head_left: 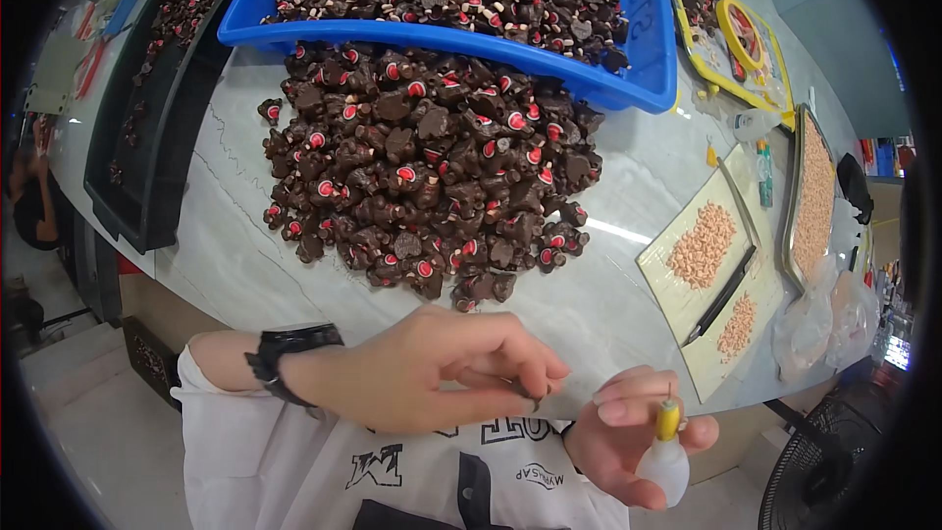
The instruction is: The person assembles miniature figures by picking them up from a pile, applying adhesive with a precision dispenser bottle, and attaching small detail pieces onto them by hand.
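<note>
My left hand (432,368), with a black watch at its wrist, is closed in a pinch at the table's near edge. Between its fingertips is a small dark brown piece (531,394), mostly hidden by the fingers. My right hand (628,432) is wrapped round a small white squeeze bottle (664,471) with a yellow collar and a thin needle tip pointing up. The two hands are a little apart. Just beyond them lies a big pile of dark brown molded figure pieces (422,167), many with red and white parts.
Behind the pile stands a blue bin (392,34) of similar pieces with cream-coloured tips. A black tray (167,137) is at the left. To the right, a pale board (677,265) bears small peach-coloured pieces and tweezers (724,296), beside a metal tray (811,196) and a yellow-rimmed tray (731,88).
</note>
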Action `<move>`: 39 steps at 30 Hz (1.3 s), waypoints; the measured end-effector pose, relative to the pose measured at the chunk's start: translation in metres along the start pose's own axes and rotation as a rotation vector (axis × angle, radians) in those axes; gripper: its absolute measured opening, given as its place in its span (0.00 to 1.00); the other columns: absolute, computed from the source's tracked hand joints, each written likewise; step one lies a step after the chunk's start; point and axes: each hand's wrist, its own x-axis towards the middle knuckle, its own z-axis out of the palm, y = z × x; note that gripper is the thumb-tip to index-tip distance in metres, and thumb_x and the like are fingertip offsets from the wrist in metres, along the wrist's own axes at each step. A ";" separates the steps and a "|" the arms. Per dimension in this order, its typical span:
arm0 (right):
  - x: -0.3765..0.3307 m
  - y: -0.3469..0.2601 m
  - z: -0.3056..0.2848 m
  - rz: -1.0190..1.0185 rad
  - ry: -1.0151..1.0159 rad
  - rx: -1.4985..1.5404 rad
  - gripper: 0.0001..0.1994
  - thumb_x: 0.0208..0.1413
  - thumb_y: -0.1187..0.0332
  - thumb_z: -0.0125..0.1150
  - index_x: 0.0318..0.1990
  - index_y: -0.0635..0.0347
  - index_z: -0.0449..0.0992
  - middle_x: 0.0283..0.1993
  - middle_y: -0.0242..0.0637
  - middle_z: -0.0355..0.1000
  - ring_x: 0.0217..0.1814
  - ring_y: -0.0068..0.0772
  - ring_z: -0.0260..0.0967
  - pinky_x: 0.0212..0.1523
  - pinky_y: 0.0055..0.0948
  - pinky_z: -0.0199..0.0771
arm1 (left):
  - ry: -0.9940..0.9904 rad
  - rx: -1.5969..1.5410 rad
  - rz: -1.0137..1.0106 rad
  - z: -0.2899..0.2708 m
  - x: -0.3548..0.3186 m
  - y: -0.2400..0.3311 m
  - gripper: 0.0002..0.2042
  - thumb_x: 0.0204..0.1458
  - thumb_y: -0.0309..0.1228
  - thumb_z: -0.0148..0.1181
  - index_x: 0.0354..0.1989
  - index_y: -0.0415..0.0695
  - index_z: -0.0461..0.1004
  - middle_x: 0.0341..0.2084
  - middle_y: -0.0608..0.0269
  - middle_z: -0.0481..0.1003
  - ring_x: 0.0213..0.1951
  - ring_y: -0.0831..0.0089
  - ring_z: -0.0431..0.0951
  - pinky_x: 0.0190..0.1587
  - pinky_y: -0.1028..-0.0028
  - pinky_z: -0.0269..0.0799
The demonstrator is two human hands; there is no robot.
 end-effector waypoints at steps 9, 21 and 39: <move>0.003 0.012 -0.013 0.049 -0.439 -0.040 0.28 0.55 0.42 0.34 0.43 0.62 0.60 0.25 0.43 0.72 0.31 0.45 0.67 0.34 0.32 0.67 | 0.102 -0.261 0.003 -0.018 0.007 -0.031 0.13 0.44 0.14 0.55 0.35 0.40 0.61 0.39 0.48 0.69 0.41 0.70 0.73 0.43 0.74 0.70; 0.001 0.010 -0.009 0.201 -0.520 -0.044 0.31 0.53 0.39 0.32 0.42 0.61 0.62 0.23 0.43 0.72 0.44 0.62 0.66 0.45 0.41 0.69 | 0.077 -0.042 -0.105 -0.020 0.005 -0.026 0.17 0.44 0.13 0.55 0.46 0.34 0.65 0.44 0.56 0.65 0.38 0.79 0.73 0.32 0.85 0.69; 0.000 0.012 -0.013 0.268 -0.519 -0.033 0.26 0.56 0.46 0.33 0.40 0.64 0.62 0.29 0.44 0.70 0.43 0.59 0.67 0.22 0.27 0.76 | 0.045 -0.181 -0.195 -0.021 0.004 -0.022 0.19 0.46 0.16 0.56 0.47 0.31 0.61 0.44 0.51 0.68 0.43 0.70 0.73 0.45 0.75 0.71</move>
